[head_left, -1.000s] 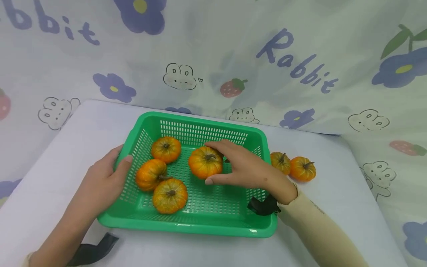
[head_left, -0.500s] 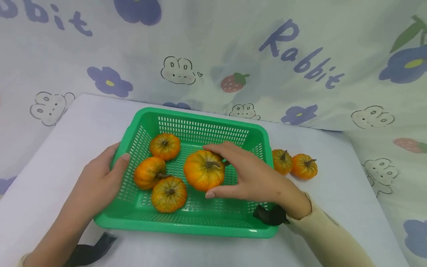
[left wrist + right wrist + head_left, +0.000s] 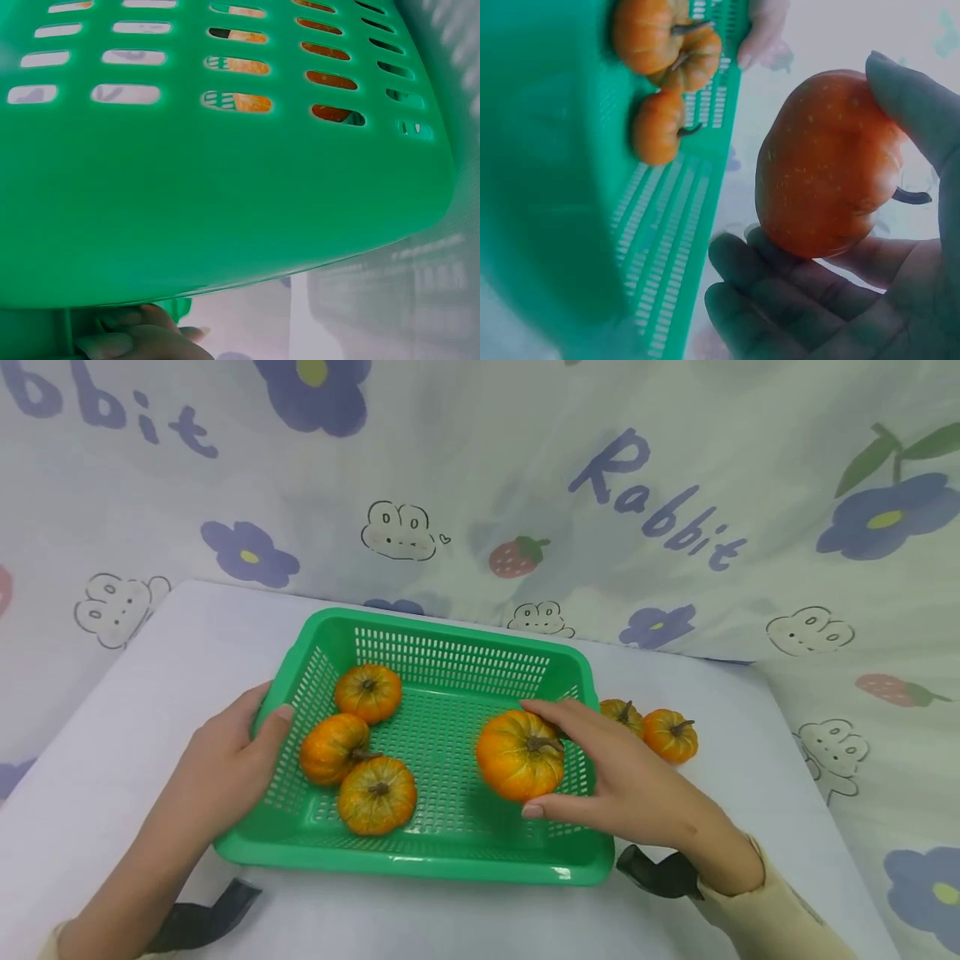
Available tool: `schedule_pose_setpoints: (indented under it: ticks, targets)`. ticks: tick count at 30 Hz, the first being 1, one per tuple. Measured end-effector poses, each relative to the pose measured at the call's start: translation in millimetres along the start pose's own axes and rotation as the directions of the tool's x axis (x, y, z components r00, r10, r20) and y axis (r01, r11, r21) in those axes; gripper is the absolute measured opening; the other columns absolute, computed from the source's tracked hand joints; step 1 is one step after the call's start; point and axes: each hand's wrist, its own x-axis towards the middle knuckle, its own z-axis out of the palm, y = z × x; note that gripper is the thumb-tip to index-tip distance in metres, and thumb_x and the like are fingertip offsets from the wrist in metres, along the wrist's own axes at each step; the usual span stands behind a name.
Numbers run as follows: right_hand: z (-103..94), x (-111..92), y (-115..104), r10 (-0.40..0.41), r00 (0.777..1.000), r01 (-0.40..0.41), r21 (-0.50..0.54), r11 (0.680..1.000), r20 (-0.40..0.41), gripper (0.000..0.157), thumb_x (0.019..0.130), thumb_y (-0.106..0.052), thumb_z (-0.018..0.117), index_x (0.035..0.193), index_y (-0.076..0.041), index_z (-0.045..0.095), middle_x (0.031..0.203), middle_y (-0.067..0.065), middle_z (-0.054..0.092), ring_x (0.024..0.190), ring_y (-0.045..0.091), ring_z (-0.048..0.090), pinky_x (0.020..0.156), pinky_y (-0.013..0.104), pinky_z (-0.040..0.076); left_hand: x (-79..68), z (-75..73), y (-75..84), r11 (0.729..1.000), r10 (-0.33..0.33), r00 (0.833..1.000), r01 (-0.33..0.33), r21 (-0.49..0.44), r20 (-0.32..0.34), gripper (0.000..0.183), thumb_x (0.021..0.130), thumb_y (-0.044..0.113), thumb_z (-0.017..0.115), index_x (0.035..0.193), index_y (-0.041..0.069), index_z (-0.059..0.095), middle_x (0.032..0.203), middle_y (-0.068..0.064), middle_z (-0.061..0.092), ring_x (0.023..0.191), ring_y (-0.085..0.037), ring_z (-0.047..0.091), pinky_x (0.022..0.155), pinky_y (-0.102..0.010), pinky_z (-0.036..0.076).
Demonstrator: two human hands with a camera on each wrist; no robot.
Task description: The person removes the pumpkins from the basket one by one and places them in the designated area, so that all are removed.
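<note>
My right hand (image 3: 630, 781) holds a small orange pumpkin (image 3: 519, 755) between thumb and fingers, over the right part of a green plastic basket (image 3: 405, 865). In the right wrist view that pumpkin (image 3: 829, 169) sits between the thumb and the curled fingers, its stem toward the palm. My left hand (image 3: 225, 768) grips the basket's left rim, thumb on top; in the left wrist view its fingertips (image 3: 142, 337) show under the rim. Inside the basket, toward the left, lie three pumpkins: one at the back (image 3: 368, 693), one tipped sideways (image 3: 334, 749) and one in front (image 3: 377, 795).
Right of the basket, two more pumpkins lie on the white table: one partly hidden behind my right hand (image 3: 621, 715), the other fully visible (image 3: 671, 736). A printed cloth (image 3: 465, 468) hangs behind the table. Black straps (image 3: 206, 918) are at both wrists.
My right hand has moved right and slightly toward me, carrying the pumpkin from the basket's middle to its right side. My left hand keeps its grip on the rim.
</note>
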Motion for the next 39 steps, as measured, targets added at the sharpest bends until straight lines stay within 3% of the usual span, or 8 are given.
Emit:
schedule_pose_setpoints:
  ticks: [3,10,16,25,29,33,39]
  targets:
    - [-1.2,-11,6,0.032,0.999,-0.032,-0.001,0.999,-0.011,0.090,0.085,-0.059,0.082,0.160,-0.030,0.041,0.156,-0.011,0.046,0.142,0.018,0.047,0.112,0.055,0.044,-0.3,0.2,-2.1,1.000,-0.005,1.000,0.005,0.005,0.000,0.065,0.114,0.037,0.035,0.161,-0.007,0.024,0.121,-0.035,0.062,0.073,-0.025,0.068,0.054,-0.038,0.058]
    - [-5.3,-37,25,0.071,0.995,-0.066,0.068,0.995,-0.069,0.086,0.087,-0.041,0.087,0.159,-0.025,0.043,0.150,-0.009,0.053,0.134,0.018,0.056,0.107,0.046,0.050,-0.3,-0.5,-3.1,1.000,-0.001,1.000,0.001,0.012,0.000,0.066,0.114,0.037,0.035,0.161,-0.007,0.025,0.120,-0.035,0.062,0.074,-0.025,0.067,0.054,-0.038,0.058]
    - [-6.7,-45,37,0.063,0.990,-0.057,0.054,0.997,-0.123,0.085,0.087,-0.031,0.089,0.158,-0.020,0.044,0.149,-0.006,0.055,0.134,0.022,0.057,0.105,0.046,0.049,-0.6,0.0,-2.1,1.000,0.004,1.000,-0.003,0.020,-0.014,0.065,0.114,0.036,0.035,0.161,-0.008,0.025,0.117,-0.035,0.063,0.071,-0.024,0.067,0.054,-0.037,0.056]
    - [-12.3,-60,48,0.116,0.975,-0.115,0.014,0.993,-0.192,0.085,0.087,-0.024,0.089,0.159,-0.018,0.044,0.153,0.002,0.054,0.129,0.028,0.061,0.100,0.050,0.052,0.6,0.6,-1.6,1.000,0.001,1.000,-0.001,0.009,-0.002,0.066,0.114,0.036,0.035,0.161,-0.009,0.023,0.118,-0.035,0.062,0.070,-0.023,0.067,0.052,-0.037,0.057]
    - [-14.9,-64,54,0.128,0.970,-0.130,0.002,0.992,-0.208,0.083,0.087,-0.024,0.089,0.157,-0.019,0.046,0.151,0.005,0.054,0.126,0.028,0.062,0.100,0.033,0.053,1.6,-0.1,-1.6,1.000,0.006,1.000,-0.006,0.019,-0.009,0.065,0.114,0.036,0.035,0.160,-0.009,0.024,0.117,-0.034,0.063,0.071,-0.024,0.066,0.054,-0.037,0.056]
    - [-16.6,-66,61,0.142,0.963,-0.146,-0.001,0.989,-0.229,0.081,0.088,-0.023,0.088,0.157,-0.017,0.046,0.152,0.006,0.054,0.129,0.028,0.059,0.099,0.013,0.045,1.7,-0.3,-1.4,1.000,0.004,1.000,-0.004,0.020,-0.007,0.065,0.114,0.035,0.036,0.160,-0.009,0.024,0.115,-0.033,0.063,0.071,-0.024,0.065,0.054,-0.038,0.055]
    - [-19.8,-70,77,0.179,0.945,-0.189,-0.010,0.982,-0.273,0.081,0.090,-0.022,0.086,0.158,-0.017,0.044,0.153,0.007,0.053,0.131,0.028,0.056,0.098,0.007,0.040,1.8,0.3,-2.2,1.000,0.006,1.000,-0.006,0.021,-0.006,0.065,0.114,0.035,0.036,0.160,-0.009,0.025,0.118,-0.035,0.062,0.075,-0.026,0.067,0.056,-0.037,0.056]
